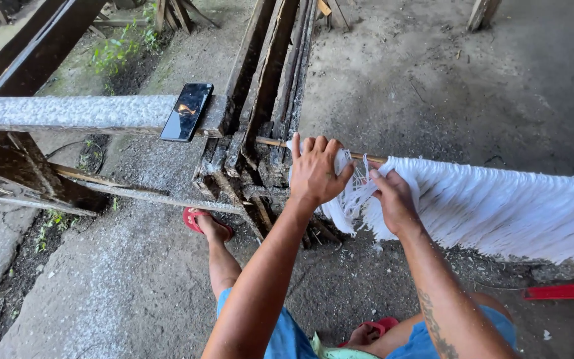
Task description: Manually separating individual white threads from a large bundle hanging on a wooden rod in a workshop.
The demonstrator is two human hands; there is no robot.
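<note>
1. White thread bundle (493, 206): soft, stringy cotton-like strands draped over a thin wooden rod (270, 141), hanging in a dense fringe that runs from frame centre off to the right edge. Loose tangled ends at its left tip.
2. Left hand (315, 171): palm down over the rod & the bundle's left end, fingers curled round, gripping rod w/ strands under the palm.
3. Right hand (393, 198): just beside the left, fingers closed, pinching a clump of strands below the rod.
4. Rod: slim, round, tan; left end goes into a rough, dark, weathered timber frame (260, 126) w/ slanted uprights.
5. Horizontal beam (68, 113): grey, flaky, gritty surface, left of the frame. A black smartphone (187, 111) lies flat on it, glossy screen up, tilted.
6. Below: cracked concrete floor (134, 266), dusty, weeds at the left. Person's feet in red sandals (197, 221); blue shorts (287, 336).
7. Red bar-shaped object (566, 290) at the right edge, under the fringe; can't tell what it is.
</note>
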